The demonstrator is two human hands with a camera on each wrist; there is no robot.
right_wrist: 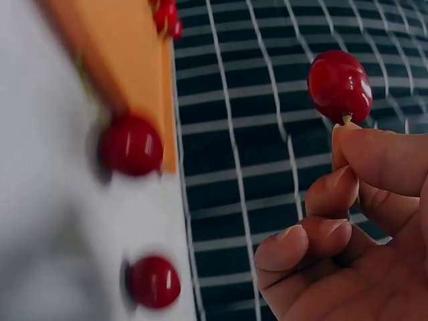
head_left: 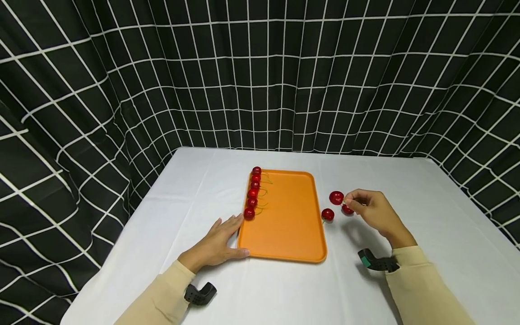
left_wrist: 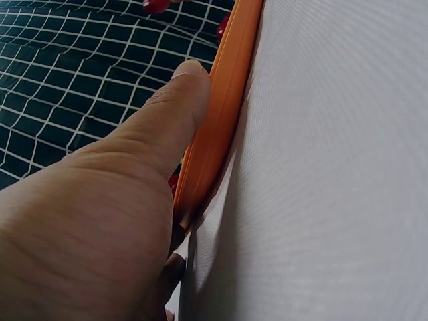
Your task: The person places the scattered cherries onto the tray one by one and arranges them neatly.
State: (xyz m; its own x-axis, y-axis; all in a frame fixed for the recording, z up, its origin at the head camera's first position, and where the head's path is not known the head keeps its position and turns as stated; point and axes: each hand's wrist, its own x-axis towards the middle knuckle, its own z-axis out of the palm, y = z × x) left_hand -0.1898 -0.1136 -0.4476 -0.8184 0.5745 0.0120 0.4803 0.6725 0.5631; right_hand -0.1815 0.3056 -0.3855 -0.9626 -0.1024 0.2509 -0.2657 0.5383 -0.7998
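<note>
Head view showed my right hand [head_left: 371, 208] pinching a cherry [head_left: 336, 197] by its stem beside the orange tray [head_left: 289, 225], my left hand [head_left: 219, 241] flat against its edge; next, I judged, it needed carrying to the row of cherries [head_left: 253, 193].

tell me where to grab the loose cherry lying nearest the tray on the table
Probably by its stem. The cherry lies free on the white table, just right of the orange tray. Its round, glossy body would likely roll from fingertips. Come from above and the right, as the right hand pinches the stem of the lifted cherry.
</note>
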